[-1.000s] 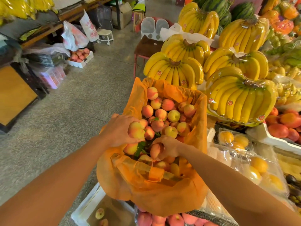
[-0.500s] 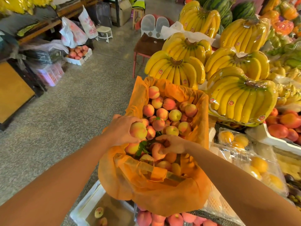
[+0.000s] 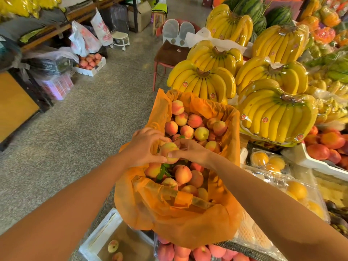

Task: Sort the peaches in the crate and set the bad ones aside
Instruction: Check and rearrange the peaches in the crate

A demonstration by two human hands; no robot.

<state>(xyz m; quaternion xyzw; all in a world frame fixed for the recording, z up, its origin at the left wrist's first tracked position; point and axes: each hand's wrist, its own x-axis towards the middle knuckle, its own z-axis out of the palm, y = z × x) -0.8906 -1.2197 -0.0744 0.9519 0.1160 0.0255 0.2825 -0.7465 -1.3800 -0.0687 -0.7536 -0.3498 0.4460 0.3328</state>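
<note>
A crate lined with an orange plastic bag holds several yellow-red peaches. Over its middle, my left hand grips one yellow-pink peach from the left. My right hand meets it from the right, thumb and fingers pinching the same peach. More peaches and a green leaf lie beneath the hands. A white foam box at the bottom left holds two peaches.
Wrapped banana bunches stand right behind the crate and to its right. Packaged oranges and red fruit lie on the right. More peaches sit below the crate. The grey floor spreads left, with a fruit box and stools.
My right hand let go of the peach low in the crate and came up to the peach in my left hand. Both hands now hold that one peach together.
</note>
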